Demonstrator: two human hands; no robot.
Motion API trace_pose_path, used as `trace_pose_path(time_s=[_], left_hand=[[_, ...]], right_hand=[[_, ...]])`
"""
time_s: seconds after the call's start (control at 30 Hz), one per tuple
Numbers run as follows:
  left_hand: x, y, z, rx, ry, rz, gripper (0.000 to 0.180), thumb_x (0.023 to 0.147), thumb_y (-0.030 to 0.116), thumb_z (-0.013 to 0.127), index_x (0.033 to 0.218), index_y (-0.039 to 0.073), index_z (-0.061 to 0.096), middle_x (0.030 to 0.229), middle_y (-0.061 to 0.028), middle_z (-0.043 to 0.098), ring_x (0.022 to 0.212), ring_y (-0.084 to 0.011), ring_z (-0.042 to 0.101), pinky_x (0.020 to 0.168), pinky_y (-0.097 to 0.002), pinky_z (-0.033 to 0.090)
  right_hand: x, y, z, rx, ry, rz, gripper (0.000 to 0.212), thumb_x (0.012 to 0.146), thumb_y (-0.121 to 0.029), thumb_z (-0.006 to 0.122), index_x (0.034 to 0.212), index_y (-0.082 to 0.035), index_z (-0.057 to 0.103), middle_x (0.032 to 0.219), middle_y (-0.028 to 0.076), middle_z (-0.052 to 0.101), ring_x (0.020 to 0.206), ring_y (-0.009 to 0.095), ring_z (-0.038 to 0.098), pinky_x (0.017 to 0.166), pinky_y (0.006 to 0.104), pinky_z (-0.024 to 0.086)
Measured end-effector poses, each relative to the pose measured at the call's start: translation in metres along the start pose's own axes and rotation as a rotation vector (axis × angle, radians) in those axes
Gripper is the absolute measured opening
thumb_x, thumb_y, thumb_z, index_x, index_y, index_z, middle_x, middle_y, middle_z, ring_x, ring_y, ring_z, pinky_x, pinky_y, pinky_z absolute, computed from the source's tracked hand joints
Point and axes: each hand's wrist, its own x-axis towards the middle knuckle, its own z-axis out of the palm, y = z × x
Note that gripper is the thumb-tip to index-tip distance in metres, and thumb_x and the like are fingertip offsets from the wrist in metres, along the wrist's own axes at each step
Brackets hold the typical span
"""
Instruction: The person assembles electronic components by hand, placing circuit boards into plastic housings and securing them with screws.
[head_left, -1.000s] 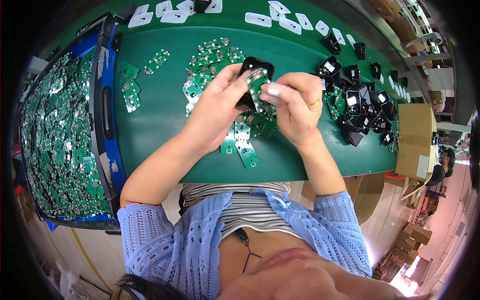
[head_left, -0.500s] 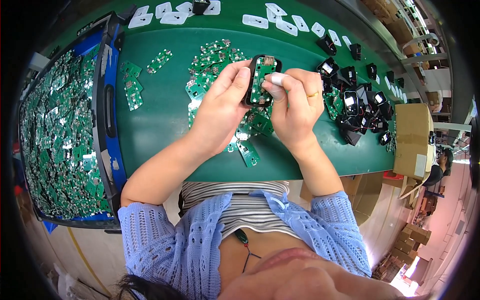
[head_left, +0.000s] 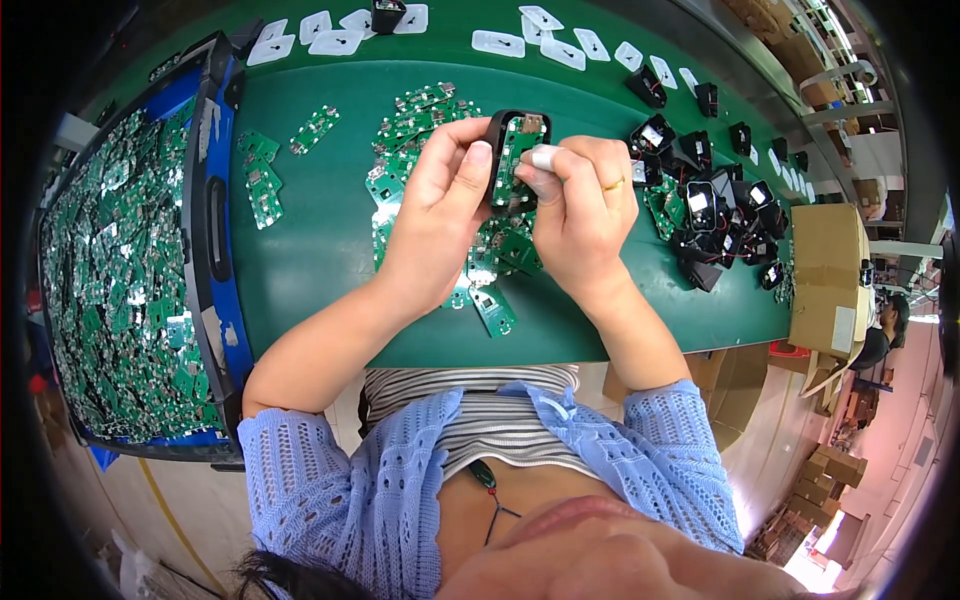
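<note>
My left hand [head_left: 440, 205] is wrapped round the left side of a black plastic housing [head_left: 495, 140], held upright above the table. In the housing's open face lies a green circuit board [head_left: 513, 150] with a metal connector at its top end. From the right, my right hand [head_left: 588, 205] pinches at the board's right edge with thumb and forefinger; white tape covers one fingertip. Whether those fingers grip the board or only press on it is hard to see. Beneath both hands spreads a loose pile of green circuit boards [head_left: 425, 115], partly hidden by them.
A blue and black crate [head_left: 222, 225] full of circuit boards stands at the left. Several black housings [head_left: 705, 210] with wires lie heaped at the right, beside a cardboard box [head_left: 828, 270]. White plastic plates [head_left: 498, 43] line the green table's [head_left: 330, 270] far side.
Both hands have shifted slightly left with the housing, which is now turned a little more on its side. The right fingers stay at the board.
</note>
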Motion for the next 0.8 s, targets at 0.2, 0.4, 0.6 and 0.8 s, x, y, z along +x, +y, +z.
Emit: trace_pose_path(time_s=[0.2, 0.4, 0.6, 0.8], left_hand=[[0.002, 0.002, 0.0, 0.152, 0.003, 0.094, 0.028, 0.092, 0.017, 0.049, 0.114, 0.002, 0.043, 0.109, -0.0062, 0.049, 0.097, -0.0103, 0.05, 0.08, -0.0243, 0.044], [0.027, 0.008, -0.006, 0.198, 0.081, 0.02, 0.024, 0.09, 0.013, 0.05, 0.11, -0.001, 0.047, 0.098, -0.0051, 0.057, 0.091, -0.0093, 0.053, 0.08, -0.024, 0.043], [0.075, 0.004, 0.009, 0.469, -0.02, 0.234, 0.022, 0.088, 0.011, 0.054, 0.106, -0.002, 0.051, 0.097, -0.0058, 0.059, 0.086, -0.009, 0.054, 0.075, -0.0232, 0.044], [0.176, -0.021, -0.001, 0.786, -0.046, 0.187, 0.028, 0.083, 0.018, 0.058, 0.099, -0.004, 0.056, 0.083, -0.0085, 0.063, 0.074, -0.0131, 0.058, 0.066, -0.0255, 0.044]], right_hand=[[0.0, 0.006, 0.002, 0.167, -0.068, 0.026, 0.02, 0.067, -0.006, 0.07, 0.082, -0.004, 0.057, 0.078, 0.006, 0.052, 0.065, 0.022, 0.051, 0.053, 0.0296, 0.043], [0.005, 0.014, 0.0, 0.698, -0.279, 0.551, 0.047, 0.073, -0.007, 0.068, 0.115, -0.004, 0.046, 0.103, 0.009, 0.048, 0.085, 0.015, 0.052, 0.067, 0.0257, 0.045], [0.014, 0.048, 0.008, 0.871, -0.227, 0.783, 0.045, 0.075, -0.007, 0.064, 0.116, -0.002, 0.046, 0.104, 0.008, 0.05, 0.093, 0.014, 0.052, 0.07, 0.0257, 0.044], [0.016, 0.162, 0.02, 0.124, -0.317, 0.517, 0.058, 0.07, -0.038, 0.072, 0.111, -0.002, 0.053, 0.113, 0.016, 0.052, 0.102, 0.028, 0.053, 0.084, 0.0372, 0.043]])
